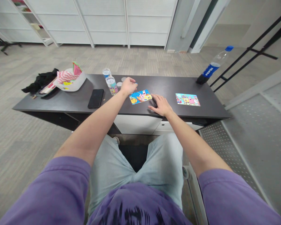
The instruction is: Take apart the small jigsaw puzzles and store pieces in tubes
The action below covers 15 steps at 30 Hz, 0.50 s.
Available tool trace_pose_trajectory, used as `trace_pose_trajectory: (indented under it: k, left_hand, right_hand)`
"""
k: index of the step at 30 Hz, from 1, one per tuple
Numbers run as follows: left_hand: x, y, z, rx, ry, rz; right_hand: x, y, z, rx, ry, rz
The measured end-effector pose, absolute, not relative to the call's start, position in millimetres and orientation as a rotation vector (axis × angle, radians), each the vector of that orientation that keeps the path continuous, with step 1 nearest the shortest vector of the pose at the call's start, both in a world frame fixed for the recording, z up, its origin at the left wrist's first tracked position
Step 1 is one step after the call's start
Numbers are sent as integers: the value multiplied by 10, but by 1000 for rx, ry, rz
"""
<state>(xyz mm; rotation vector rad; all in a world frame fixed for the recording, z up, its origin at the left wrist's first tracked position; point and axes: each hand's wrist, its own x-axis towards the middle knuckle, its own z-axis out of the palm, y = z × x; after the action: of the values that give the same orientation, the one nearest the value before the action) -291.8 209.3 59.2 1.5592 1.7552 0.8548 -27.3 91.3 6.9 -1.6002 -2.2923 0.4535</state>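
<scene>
Well, head view, left hand (129, 86): held over the far left corner of the picture card, fingers bent; a small bit of blue shows by my fingertips, but I cannot tell whether I am pinching it.
Right hand (162, 105): palm down, fingers spread, low over the table (165, 83), fingertips at the card's right end.
Picture card (140, 97): on the table between my two hands, bright blue and yellow, lying at a slight slant.
Other card (188, 99): flat, well to the right of my right hand, light blue with cartoon figures.
Jars: a front jar (112, 86) and a back jar (106, 73), both upright, left of my left hand, with a round lid (119, 84) near them.
Phone (96, 98): dark, lying left of the jars.
Basket (77, 83): white, filled, toward the left end, beside black cloth (42, 81).
Bottle (211, 69): blue-capped, partly full, at the far right corner.
</scene>
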Motion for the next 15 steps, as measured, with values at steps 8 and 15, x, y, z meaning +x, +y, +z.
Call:
trace_pose_trajectory:
  k: [8, 15]
  left_hand:
    - [-3091, 2012, 565, 1686, 1849, 609]
    - [-3314, 1829, 365, 1667, 1889, 508]
  right_hand:
    - [-292, 928, 72, -1631, -2306, 411]
    - [-313, 930, 76, -1649, -2311, 386]
